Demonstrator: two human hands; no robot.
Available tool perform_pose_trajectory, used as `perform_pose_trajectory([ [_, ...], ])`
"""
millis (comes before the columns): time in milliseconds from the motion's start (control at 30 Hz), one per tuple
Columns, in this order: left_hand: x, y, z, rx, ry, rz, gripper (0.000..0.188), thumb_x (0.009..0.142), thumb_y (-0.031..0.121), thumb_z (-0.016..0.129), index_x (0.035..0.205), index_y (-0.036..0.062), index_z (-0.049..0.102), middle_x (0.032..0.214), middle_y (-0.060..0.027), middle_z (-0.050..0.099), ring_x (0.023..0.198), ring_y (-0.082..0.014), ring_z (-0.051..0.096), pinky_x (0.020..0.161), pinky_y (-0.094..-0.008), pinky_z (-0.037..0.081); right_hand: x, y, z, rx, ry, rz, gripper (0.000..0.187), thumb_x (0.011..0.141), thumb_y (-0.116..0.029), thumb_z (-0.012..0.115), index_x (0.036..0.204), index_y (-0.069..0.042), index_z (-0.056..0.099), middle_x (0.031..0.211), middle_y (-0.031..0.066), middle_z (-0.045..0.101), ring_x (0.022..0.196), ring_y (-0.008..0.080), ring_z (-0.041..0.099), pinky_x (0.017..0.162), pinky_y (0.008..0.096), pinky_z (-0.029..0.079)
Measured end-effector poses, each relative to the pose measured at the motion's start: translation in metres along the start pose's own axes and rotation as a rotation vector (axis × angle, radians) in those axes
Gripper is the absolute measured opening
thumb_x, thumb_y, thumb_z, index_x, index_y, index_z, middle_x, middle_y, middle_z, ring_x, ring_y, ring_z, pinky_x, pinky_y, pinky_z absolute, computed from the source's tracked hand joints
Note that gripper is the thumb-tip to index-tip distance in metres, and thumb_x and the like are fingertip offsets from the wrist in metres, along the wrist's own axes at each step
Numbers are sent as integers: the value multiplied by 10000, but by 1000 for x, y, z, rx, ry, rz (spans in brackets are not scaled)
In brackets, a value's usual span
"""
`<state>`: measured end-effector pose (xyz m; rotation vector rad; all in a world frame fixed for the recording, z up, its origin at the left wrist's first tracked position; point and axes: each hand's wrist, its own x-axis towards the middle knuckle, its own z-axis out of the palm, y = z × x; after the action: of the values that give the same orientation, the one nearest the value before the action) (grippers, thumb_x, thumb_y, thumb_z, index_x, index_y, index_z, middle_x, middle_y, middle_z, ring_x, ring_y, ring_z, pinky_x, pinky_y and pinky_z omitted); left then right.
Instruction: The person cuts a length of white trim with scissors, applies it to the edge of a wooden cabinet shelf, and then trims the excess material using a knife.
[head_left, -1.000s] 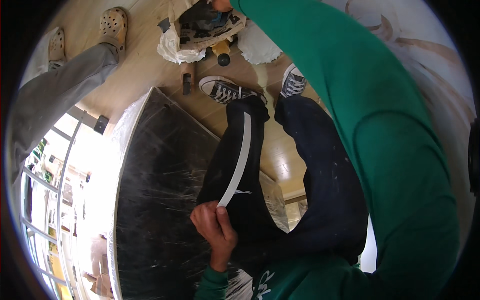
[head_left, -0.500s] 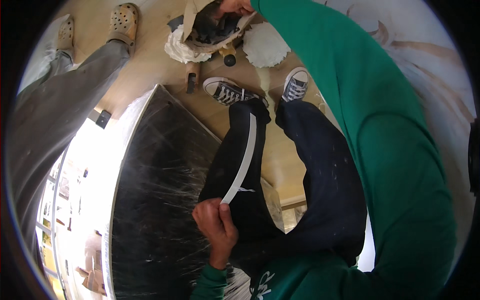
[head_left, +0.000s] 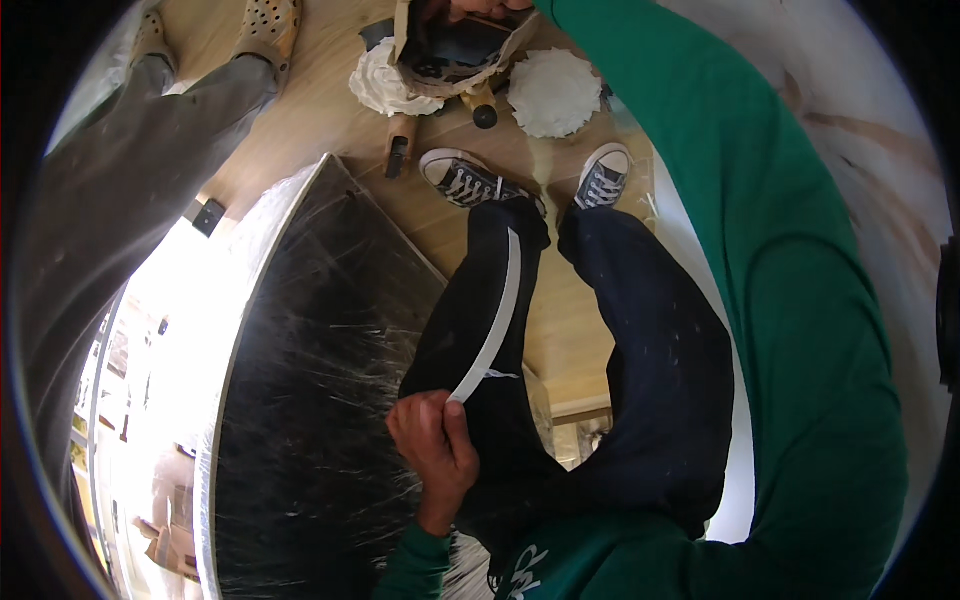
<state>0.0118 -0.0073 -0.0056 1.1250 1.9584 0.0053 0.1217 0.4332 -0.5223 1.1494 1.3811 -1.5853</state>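
Note:
My left hand (head_left: pixel 432 445) is closed on one end of a long, thin white strip (head_left: pixel 500 305), pinching it between thumb and fingers. The strip curves away along my left trouser leg (head_left: pixel 478 290). At the top edge, my right hand (head_left: pixel 488 7) reaches over the mouth of a tan, stiff-sided bag (head_left: pixel 403 40). Dark things (head_left: pixel 460 48) lie inside that bag. Only part of this hand shows; its fingers are cut off or hidden, so I cannot tell what it holds.
White ruffled round pieces (head_left: pixel 555 93) lie either side of the bag, by a wooden tool with a black knob (head_left: pixel 484 116) and a slotted wooden piece (head_left: pixel 399 145). A dark plastic-wrapped panel (head_left: pixel 310 380) stands at my left. Another person's legs (head_left: pixel 160 170) are far left.
The view has shifted a little, so the bag and floor things sit slightly further right. My left hand keeps its hold on the strip; my right hand stays at the bag.

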Motion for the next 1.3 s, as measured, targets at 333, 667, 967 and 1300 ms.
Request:
perform_pose_trajectory([
  [333, 0, 8, -4, 13, -2, -28, 142, 1088, 160, 614, 1039, 41, 672, 973, -100, 687, 952, -315, 639, 944, -475, 417, 12, -3, 3, -649, 344, -146, 251, 905, -254, 672, 963, -82, 846, 985, 174, 824, 804, 364, 729, 737, 556, 546],
  [667, 2, 9, -5, -8, -10, -34, 308, 1162, 258, 532, 1023, 17, 666, 918, -117, 572, 923, -304, 557, 923, -468, 396, -62, -52, 14, -497, 344, -71, 384, 918, -443, 710, 1009, -100, 856, 1059, 120, 840, 911, 285, 774, 816, 464, 594],
  [967, 9, 11, -8, -33, -24, -22, 310, 1157, 265, 543, 1019, 18, 669, 935, -123, 590, 937, -312, 559, 935, -469, 398, -55, -60, 9, -572, 396, -45, 462, 976, -423, 697, 1244, -69, 826, 1214, 123, 836, 1080, 273, 795, 911, 443, 619],
  [1300, 11, 14, -8, -26, -20, -11, 256, 1138, 224, 568, 1026, 17, 669, 961, -137, 601, 955, -333, 560, 941, -474, 403, -32, -1, 132, -765, 710, -307, 211, 915, -119, 718, 1064, -47, 850, 1100, 215, 815, 1027, 393, 800, 856, 501, 658],
])
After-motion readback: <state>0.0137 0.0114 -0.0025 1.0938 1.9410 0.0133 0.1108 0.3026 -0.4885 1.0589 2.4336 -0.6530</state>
